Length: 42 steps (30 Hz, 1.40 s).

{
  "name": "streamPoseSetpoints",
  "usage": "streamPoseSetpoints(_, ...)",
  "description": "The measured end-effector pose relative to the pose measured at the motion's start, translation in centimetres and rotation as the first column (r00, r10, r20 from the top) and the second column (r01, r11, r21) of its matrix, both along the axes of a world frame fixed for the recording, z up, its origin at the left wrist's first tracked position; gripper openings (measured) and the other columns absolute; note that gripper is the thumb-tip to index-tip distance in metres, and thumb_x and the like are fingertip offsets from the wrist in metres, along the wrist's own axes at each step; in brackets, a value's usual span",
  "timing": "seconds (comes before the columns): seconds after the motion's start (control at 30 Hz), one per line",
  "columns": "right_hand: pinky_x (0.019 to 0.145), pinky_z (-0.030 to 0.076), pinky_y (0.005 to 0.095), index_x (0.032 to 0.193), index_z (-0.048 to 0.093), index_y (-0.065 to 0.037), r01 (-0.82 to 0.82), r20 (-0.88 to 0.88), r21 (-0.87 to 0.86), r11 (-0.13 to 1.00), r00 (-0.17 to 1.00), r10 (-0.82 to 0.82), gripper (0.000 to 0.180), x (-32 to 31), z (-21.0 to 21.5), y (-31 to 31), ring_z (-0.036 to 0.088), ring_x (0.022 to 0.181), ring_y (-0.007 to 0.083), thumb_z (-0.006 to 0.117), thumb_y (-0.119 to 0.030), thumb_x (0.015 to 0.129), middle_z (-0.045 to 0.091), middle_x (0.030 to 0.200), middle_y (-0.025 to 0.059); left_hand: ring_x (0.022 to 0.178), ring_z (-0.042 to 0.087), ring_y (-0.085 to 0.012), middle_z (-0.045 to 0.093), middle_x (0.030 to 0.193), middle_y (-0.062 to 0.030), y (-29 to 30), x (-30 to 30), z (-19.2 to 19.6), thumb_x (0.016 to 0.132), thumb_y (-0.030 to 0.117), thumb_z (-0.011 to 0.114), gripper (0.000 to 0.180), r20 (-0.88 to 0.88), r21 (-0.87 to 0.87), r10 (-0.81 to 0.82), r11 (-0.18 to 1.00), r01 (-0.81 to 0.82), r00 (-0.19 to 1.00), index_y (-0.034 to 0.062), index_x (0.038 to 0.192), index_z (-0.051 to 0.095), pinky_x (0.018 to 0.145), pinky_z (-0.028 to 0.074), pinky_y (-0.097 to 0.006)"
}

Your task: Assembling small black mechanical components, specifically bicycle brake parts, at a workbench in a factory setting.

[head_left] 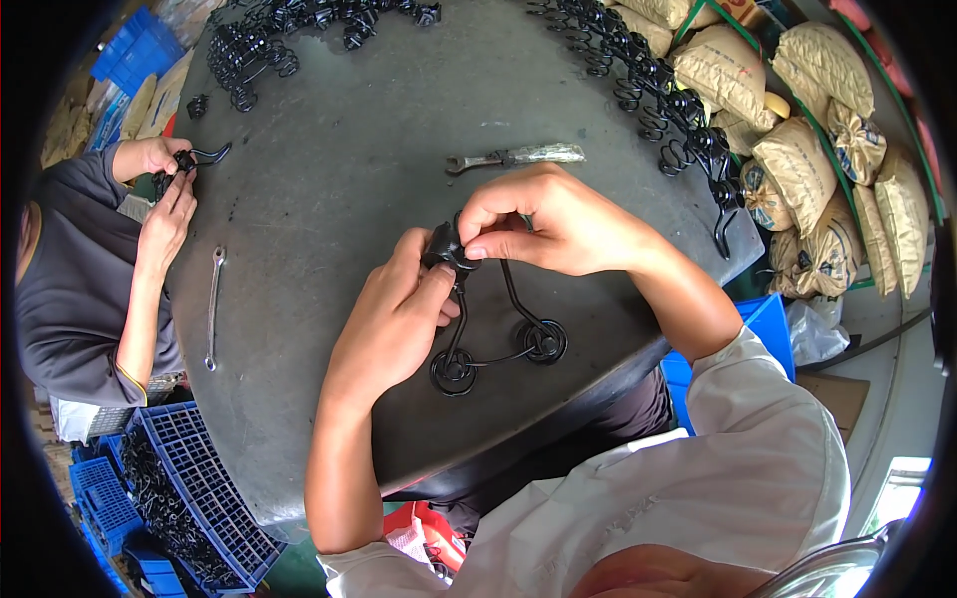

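Over the dark table I hold a black wire spring piece [461,329] with two coils at its lower end and a black molded fitting [446,242] at its top. My left hand [384,324] is closed round the fitting from the left, thumb on its near side. With thumb and forefinger pinched, my right hand [553,221] grips the fitting's right side; whether a small part is between these fingertips I cannot make out. The coils hang below my fingers, close to the tabletop. Just beyond my right hand lies an open-ended wrench [513,156] with a wrapped handle.
Across the left edge, a co-worker's hands [169,204] hold a similar black piece. A wrench [214,309] lies near them. Black spring pieces line the far edge [289,40] and right edge [668,110]. Blue crates [204,488] stand lower left, sacks [797,169] at right.
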State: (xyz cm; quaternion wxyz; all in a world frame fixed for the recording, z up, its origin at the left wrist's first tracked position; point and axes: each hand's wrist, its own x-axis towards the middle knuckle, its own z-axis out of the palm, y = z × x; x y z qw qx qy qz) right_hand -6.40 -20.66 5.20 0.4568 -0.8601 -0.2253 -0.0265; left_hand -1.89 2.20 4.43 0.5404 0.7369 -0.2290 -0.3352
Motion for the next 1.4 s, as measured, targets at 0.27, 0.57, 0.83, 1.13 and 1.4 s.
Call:
streamPoseSetpoints(0.27, 0.068, 0.050, 0.0262, 0.104, 0.072, -0.002, 0.164, 0.043, 0.074, 0.984, 0.985, -0.167, 0.012, 0.1, 0.9, -1.6, 0.062, 0.078, 0.0082, 0.074, -0.010, 0.096, 0.071, 0.086, 0.0010, 0.081, 0.067, -0.0168, 0.069, 0.103, -0.0119, 0.1, 0.0, -0.1, 0.105, 0.021, 0.050, 0.029, 0.028, 0.035, 0.001, 0.999, -0.002, 1.000, -0.0011, 0.123, 0.054, 0.071, 0.056, -0.031)
streamPoseSetpoints(0.57, 0.077, 0.055, 0.0423, 0.107, 0.067, 0.000, 0.078, 0.033, -0.493, 0.867, 0.997, -0.070, 0.033, 0.5, -1.0, -3.8, 0.069, 0.089, 0.0337, 0.081, -0.004, 0.078, 0.067, 0.104, 0.0147, 0.082, 0.066, -0.0166, 0.069, 0.105, -0.0124, 0.1, 0.0, -0.2, 0.104, 0.023, 0.052, 0.032, 0.011, 0.016, 0.013, 1.000, -0.014, 1.000, -0.0015, 0.125, 0.053, 0.072, 0.056, -0.032)
streamPoseSetpoints(0.83, 0.074, 0.055, 0.0413, 0.097, 0.066, 0.001, -0.021, -0.118, -0.453, 0.891, 0.992, -0.037, 0.026, 1.2, -1.3, -3.8, 0.068, 0.087, 0.0321, 0.081, 0.000, 0.076, 0.065, 0.099, 0.0145, 0.082, 0.066, -0.0164, 0.069, 0.105, -0.0119, 0.0, -0.1, -0.2, 0.104, 0.024, 0.052, 0.031, 0.004, 0.021, 0.019, 1.000, -0.019, 1.000, -0.0010, 0.122, 0.054, 0.072, 0.056, -0.031)
streamPoseSetpoints(1.13, 0.073, 0.054, 0.0395, 0.095, 0.065, 0.000, 0.047, -0.026, -0.460, 0.887, 0.997, -0.067, 0.024, 0.6, -1.8, -3.3, 0.067, 0.087, 0.0315, 0.079, 0.004, 0.076, 0.063, 0.094, 0.0119, 0.081, 0.067, -0.0168, 0.069, 0.104, -0.0115, -0.1, 0.0, -0.2, 0.104, 0.023, 0.052, 0.030, 0.002, 0.011, 0.026, 1.000, -0.027, 1.000, -0.0007, 0.122, 0.055, 0.072, 0.056, -0.031)
streamPoseSetpoints(1.4, 0.069, 0.052, 0.0407, 0.093, 0.060, 0.001, 0.015, -0.123, -0.407, 0.913, 0.990, -0.071, 0.027, 0.9, -1.4, -3.1, 0.066, 0.080, 0.0294, 0.076, 0.007, 0.072, 0.062, 0.090, 0.0114, 0.085, 0.066, -0.0160, 0.069, 0.105, -0.0101, 0.0, 0.0, -0.2, 0.103, 0.021, 0.051, 0.027, 0.007, 0.022, 0.013, 1.000, -0.013, 1.000, 0.0007, 0.121, 0.056, 0.073, 0.056, -0.031)
